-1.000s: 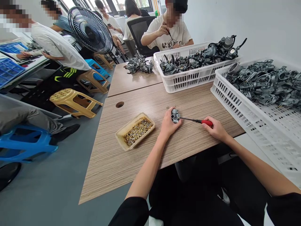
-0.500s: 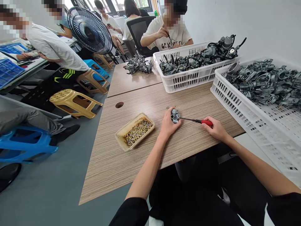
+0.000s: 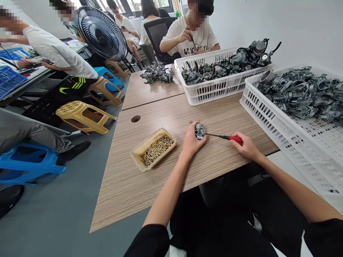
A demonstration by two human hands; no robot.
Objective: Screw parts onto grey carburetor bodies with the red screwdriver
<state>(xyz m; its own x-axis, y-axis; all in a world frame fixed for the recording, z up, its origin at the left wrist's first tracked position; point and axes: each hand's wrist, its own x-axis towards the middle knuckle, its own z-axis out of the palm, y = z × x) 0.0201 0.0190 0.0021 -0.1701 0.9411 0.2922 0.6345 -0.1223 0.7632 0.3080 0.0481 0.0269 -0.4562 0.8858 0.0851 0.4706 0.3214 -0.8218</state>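
My left hand [image 3: 192, 142] holds a small grey metal carburetor [image 3: 199, 131] down on the wooden table [image 3: 160, 167]. My right hand [image 3: 246, 146] grips the red handle of a screwdriver [image 3: 232, 138], whose thin shaft runs left and meets the carburetor's side. A beige tray of small brass screws [image 3: 153, 149] lies to the left of my left hand. A few loose small parts [image 3: 195, 121] lie just beyond the carburetor.
A white crate of grey carburetor bodies [image 3: 270, 117] stands at the right; another white crate [image 3: 214, 91] of carburetors stands behind. A pile of carburetors [image 3: 158, 73] lies on the far table, where a person sits working. A black fan [image 3: 102, 34], stools and seated people fill the left.
My hands, the carburetor and the screwdriver stay where they were. The person at the far left has shifted a little.
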